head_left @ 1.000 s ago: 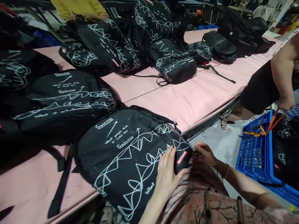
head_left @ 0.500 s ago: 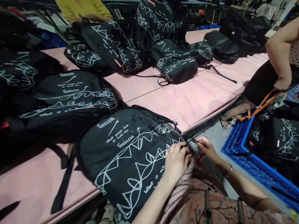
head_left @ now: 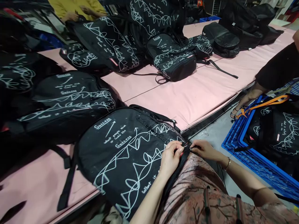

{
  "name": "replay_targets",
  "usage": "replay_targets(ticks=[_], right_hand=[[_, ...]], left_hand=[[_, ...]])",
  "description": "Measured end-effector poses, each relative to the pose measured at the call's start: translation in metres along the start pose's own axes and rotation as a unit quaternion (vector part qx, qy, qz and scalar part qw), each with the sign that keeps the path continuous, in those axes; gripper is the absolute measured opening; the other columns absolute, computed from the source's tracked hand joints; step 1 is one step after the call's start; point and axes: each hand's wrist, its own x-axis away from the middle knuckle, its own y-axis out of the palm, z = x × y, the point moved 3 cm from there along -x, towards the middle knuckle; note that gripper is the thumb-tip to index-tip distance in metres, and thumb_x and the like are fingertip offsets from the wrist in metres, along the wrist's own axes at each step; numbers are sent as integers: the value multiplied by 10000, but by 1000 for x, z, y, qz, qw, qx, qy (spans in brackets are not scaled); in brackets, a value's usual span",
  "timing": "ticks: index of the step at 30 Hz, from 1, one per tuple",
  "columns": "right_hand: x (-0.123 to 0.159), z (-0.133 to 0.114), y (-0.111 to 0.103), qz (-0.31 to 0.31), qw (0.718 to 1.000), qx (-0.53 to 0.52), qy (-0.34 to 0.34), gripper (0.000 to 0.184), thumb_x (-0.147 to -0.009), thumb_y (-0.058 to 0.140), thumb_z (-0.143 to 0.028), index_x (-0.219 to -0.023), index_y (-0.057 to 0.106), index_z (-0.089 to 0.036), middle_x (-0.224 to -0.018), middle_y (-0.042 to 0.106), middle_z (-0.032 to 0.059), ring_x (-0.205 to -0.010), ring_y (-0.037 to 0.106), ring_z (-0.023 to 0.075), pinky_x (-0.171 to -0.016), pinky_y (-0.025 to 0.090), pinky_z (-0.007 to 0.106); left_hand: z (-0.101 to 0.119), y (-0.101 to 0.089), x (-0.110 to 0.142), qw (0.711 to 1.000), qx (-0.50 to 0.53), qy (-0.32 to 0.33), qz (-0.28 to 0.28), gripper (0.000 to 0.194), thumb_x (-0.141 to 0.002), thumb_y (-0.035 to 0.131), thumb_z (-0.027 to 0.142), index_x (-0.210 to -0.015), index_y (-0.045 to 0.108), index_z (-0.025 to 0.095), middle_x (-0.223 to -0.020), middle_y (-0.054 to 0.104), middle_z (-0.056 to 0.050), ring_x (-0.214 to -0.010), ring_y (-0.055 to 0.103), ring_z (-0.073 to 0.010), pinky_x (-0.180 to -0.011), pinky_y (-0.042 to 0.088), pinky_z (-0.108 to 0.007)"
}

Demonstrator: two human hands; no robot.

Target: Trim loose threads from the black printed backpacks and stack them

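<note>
A black backpack (head_left: 121,155) with white scribble lines and "Success" lettering lies front up at the near table edge, its base towards my body. My left hand (head_left: 171,157) is closed, thumb and fingertips pinching the backpack's bottom edge near a bit of red label. Facing it, my right hand (head_left: 205,151) is closed on a small dark tool that looks like thread snips, mostly hidden by the fingers. The tool's tip meets the backpack's edge beside my left fingertips. Any thread there is too fine to make out.
More printed backpacks lie on the pink table (head_left: 158,102), one (head_left: 72,99) right behind mine. A blue crate (head_left: 243,137) holding backpacks stands on the floor at right, an orange strap (head_left: 268,104) on it. Near it is a person's leg (head_left: 249,95); another person in yellow (head_left: 67,7) is across the table.
My left hand went from lying flat on the backpack to pinching its bottom edge. My right hand brought the dark tool in to that edge. The crate slid nearer; the other person's hand left its strap.
</note>
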Motion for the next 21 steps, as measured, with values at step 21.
replay_targets(ticks=[21], right_hand=[[-23, 16, -20, -64, 974, 47, -211, 301, -905, 417, -423, -952, 580, -174, -821, 624, 69, -763, 542, 176, -713, 409, 304]], left_hand=[[1, -36, 68, 917, -283, 251, 124, 171, -786, 601, 157, -937, 635, 228, -1081, 619, -100, -1043, 539, -270, -912, 347, -517]])
